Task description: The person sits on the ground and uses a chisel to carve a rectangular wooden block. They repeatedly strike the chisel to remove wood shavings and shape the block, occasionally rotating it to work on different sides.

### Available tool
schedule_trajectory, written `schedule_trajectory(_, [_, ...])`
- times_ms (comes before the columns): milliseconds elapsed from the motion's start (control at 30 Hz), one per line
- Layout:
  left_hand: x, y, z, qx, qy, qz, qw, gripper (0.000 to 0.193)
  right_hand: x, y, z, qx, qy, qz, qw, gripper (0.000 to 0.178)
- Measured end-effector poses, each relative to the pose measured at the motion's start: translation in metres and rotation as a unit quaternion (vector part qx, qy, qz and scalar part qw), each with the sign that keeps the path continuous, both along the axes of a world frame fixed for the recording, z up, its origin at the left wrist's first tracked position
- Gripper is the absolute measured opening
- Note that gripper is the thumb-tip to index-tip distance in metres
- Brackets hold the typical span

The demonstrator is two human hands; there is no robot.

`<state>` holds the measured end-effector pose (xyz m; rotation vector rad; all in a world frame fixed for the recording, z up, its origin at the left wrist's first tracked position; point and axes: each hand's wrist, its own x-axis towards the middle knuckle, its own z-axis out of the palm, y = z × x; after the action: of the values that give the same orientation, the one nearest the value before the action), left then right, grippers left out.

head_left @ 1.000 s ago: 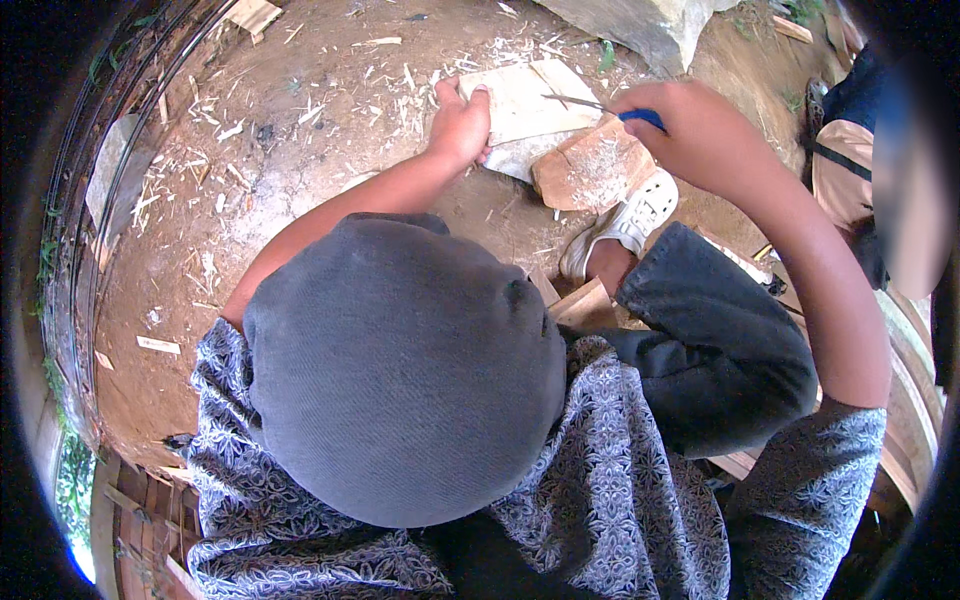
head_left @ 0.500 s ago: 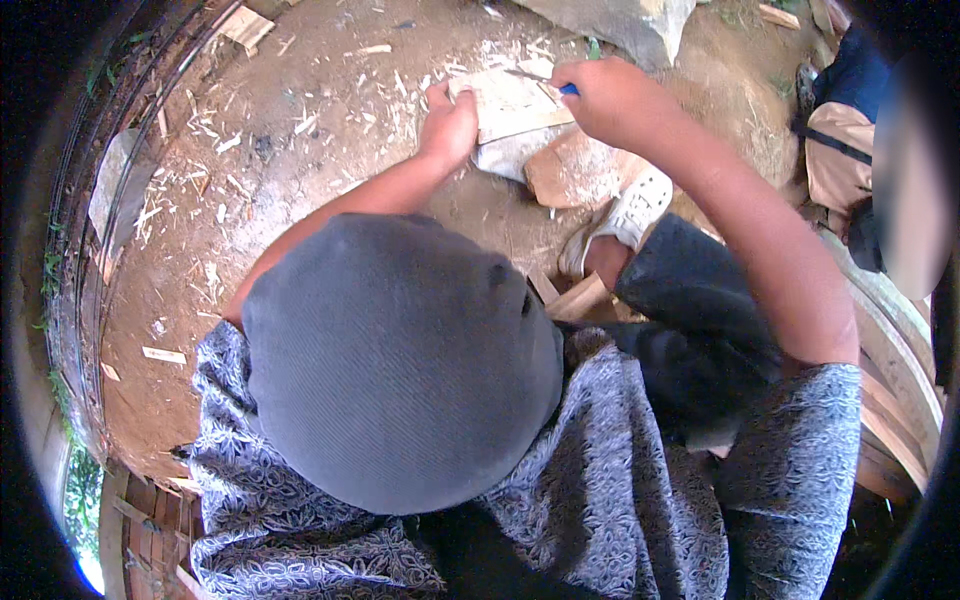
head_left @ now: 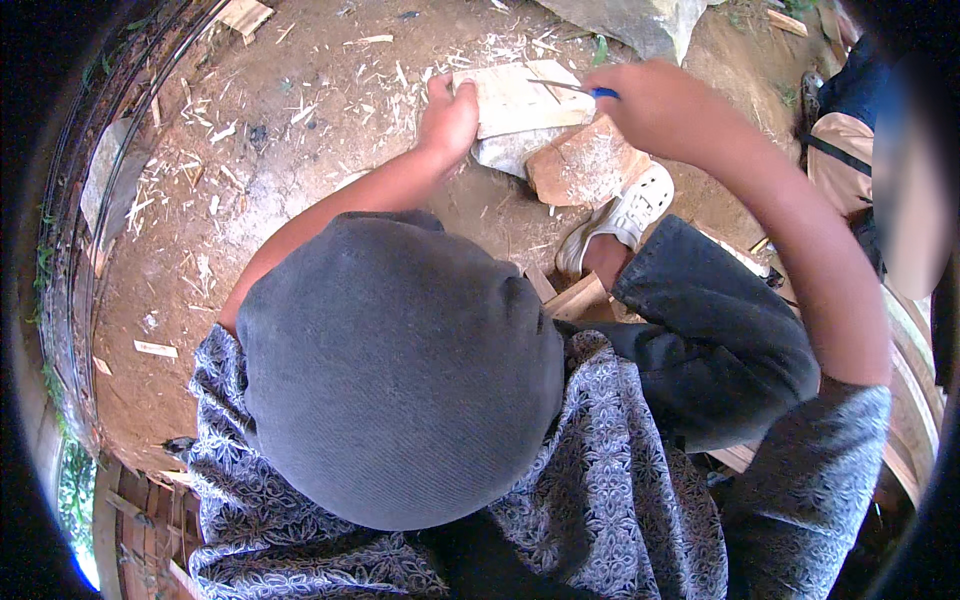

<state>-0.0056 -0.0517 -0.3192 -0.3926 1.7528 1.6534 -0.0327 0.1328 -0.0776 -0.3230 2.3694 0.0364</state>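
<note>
My left hand (head_left: 447, 120) grips the left end of a pale wooden board (head_left: 510, 108), with the thumb over its edge. The board rests on a grey stone (head_left: 507, 152). A fist is made by my right hand (head_left: 650, 105) around a tool whose blue handle (head_left: 604, 93) shows only in part. Its narrow metal blade (head_left: 560, 86) points left across the board's right part. Whether it is a knife or another bladed tool cannot be made out.
A brown block of stone or wood (head_left: 580, 165) sits beside the board, near a white clog (head_left: 640, 205) on a foot. Wood shavings (head_left: 300, 115) litter the dirt floor. A large rock (head_left: 640, 25) lies beyond. At the right are a beige bag (head_left: 840, 160) and planks (head_left: 910, 390).
My right hand has moved right with the blue-handled tool, and its elbow has swung outward. The board has turned slightly and my left hand keeps its hold.
</note>
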Motion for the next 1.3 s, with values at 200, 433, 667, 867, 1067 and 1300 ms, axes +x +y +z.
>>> schedule_trajectory(200, [-0.001, -0.015, 0.017, 0.006, -0.035, 0.001, 0.999, 0.061, -0.005, 0.008, -0.015, -0.045, 0.007, 0.006, 0.999, 0.028])
schedule_trajectory(433, [0.002, -0.013, 0.023, 0.051, -0.019, 0.038, 0.998, 0.060, -0.003, -0.011, 0.011, 0.034, -0.020, 0.009, 0.999, 0.028])
schedule_trajectory(667, [0.002, -0.017, 0.014, 0.041, -0.019, 0.016, 0.999, 0.058, 0.002, -0.001, 0.019, -0.018, -0.041, 0.012, 0.999, 0.028])
schedule_trajectory(867, [-0.006, -0.017, 0.015, 0.023, -0.014, -0.020, 0.999, 0.060, -0.001, -0.020, -0.026, 0.052, -0.016, -0.049, 0.997, 0.029])
schedule_trajectory(1067, [-0.026, -0.032, 0.035, -0.001, -0.036, -0.135, 0.990, 0.062, -0.018, 0.015, -0.047, -0.034, -0.027, -0.051, 0.998, 0.037])
schedule_trajectory(1300, [-0.067, -0.066, 0.128, -0.166, 0.290, -0.366, 0.868, 0.062, 0.007, 0.017, -0.010, -0.095, -0.015, -0.137, 0.986, 0.048])
